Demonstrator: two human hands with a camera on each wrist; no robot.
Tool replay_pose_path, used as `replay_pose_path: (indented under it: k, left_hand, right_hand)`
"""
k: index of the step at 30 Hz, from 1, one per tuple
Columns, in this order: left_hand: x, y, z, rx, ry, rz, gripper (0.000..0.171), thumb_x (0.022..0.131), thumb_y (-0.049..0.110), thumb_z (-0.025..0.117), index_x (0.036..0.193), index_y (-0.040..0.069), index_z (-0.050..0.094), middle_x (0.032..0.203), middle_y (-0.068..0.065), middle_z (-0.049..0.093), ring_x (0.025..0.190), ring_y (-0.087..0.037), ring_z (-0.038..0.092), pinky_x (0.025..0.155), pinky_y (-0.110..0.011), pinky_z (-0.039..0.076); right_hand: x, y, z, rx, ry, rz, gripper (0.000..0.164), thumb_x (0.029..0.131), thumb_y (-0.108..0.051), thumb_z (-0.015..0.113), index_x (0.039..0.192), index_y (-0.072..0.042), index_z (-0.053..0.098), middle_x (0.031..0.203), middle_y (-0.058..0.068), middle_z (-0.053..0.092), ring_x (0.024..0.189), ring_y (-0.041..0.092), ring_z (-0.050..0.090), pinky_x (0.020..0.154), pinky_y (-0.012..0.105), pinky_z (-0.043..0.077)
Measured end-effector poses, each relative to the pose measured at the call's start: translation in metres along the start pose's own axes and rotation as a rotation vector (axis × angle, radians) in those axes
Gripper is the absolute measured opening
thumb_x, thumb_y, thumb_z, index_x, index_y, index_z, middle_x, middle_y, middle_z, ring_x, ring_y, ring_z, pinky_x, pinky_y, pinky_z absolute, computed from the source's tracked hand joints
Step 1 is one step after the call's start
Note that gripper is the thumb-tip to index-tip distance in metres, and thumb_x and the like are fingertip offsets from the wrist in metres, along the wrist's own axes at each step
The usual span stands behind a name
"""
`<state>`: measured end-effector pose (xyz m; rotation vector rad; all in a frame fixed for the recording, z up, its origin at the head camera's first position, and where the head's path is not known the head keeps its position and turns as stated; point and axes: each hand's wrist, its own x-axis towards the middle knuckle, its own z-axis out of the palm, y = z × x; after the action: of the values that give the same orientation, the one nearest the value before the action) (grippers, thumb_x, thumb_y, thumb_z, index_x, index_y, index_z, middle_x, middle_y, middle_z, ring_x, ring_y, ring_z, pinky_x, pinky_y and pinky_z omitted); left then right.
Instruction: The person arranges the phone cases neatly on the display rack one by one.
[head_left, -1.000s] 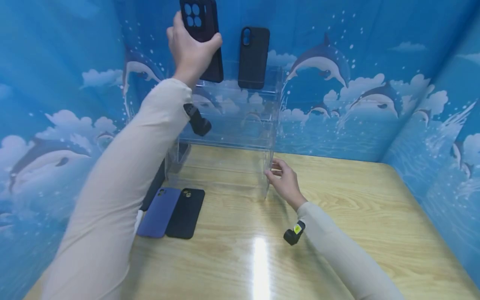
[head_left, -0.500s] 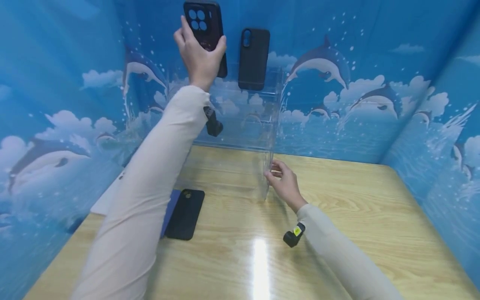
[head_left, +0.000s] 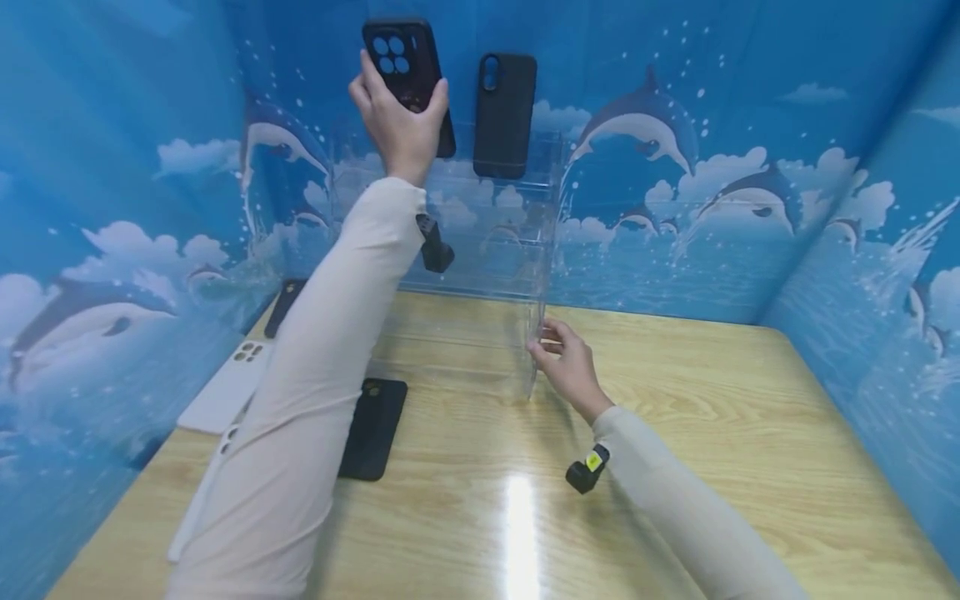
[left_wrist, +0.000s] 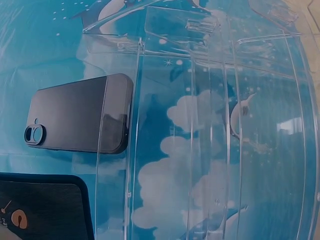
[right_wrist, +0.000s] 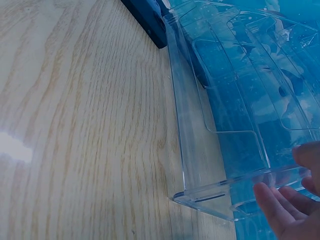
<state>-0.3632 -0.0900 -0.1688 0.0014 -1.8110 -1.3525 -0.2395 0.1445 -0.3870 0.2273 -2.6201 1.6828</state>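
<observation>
Left hand [head_left: 401,125] fingers pinch phone case [head_left: 422,77] at top edge of clear stand [head_left: 487,268]; right hand [head_left: 573,368] pinches its right edge. Best seat case squarely, gently.

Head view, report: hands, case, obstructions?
Left hand grips four-hole black case at top of clear stand. Right hand holds stand's side. Left sleeve hides part of table.
</observation>
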Motion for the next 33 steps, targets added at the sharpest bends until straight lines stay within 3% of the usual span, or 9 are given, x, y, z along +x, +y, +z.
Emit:
replay_pose_path:
  k: [15, 24, 33]
  left_hand:
    - [0.004, 0.001, 0.009, 0.077, -0.043, 0.024, 0.089, 0.088, 0.037, 0.067, 0.153, 0.007, 0.015, 0.148, -0.009, 0.026, 0.132, -0.011, 0.036, 0.102, -0.010, 0.032]
    - [0.004, 0.000, 0.015, 0.061, -0.044, 0.014, 0.088, 0.088, 0.037, 0.067, 0.153, 0.007, 0.016, 0.148, -0.009, 0.025, 0.133, -0.011, 0.036, 0.102, -0.010, 0.032]
    - [0.001, -0.006, 0.018, 0.133, -0.081, -0.075, 0.091, 0.088, 0.042, 0.065, 0.154, 0.010, 0.012, 0.150, -0.007, 0.023, 0.138, -0.010, 0.030, 0.105, -0.010, 0.027]
  right_hand:
    - [0.002, 0.003, 0.002, 0.002, 0.036, -0.015, 0.049, 0.094, -0.013, 0.062, 0.138, -0.002, 0.045, 0.130, 0.020, 0.055, 0.114, 0.035, 0.058, 0.083, 0.035, 0.056]
    - [0.001, 0.004, 0.001, 0.018, 0.032, -0.008, 0.050, 0.094, -0.013, 0.062, 0.139, -0.002, 0.044, 0.132, 0.022, 0.054, 0.115, 0.035, 0.058, 0.083, 0.035, 0.056]
    - [0.001, 0.004, 0.002, 0.029, 0.032, -0.017, 0.050, 0.093, -0.012, 0.062, 0.139, -0.001, 0.044, 0.130, 0.022, 0.055, 0.114, 0.035, 0.058, 0.082, 0.033, 0.056]
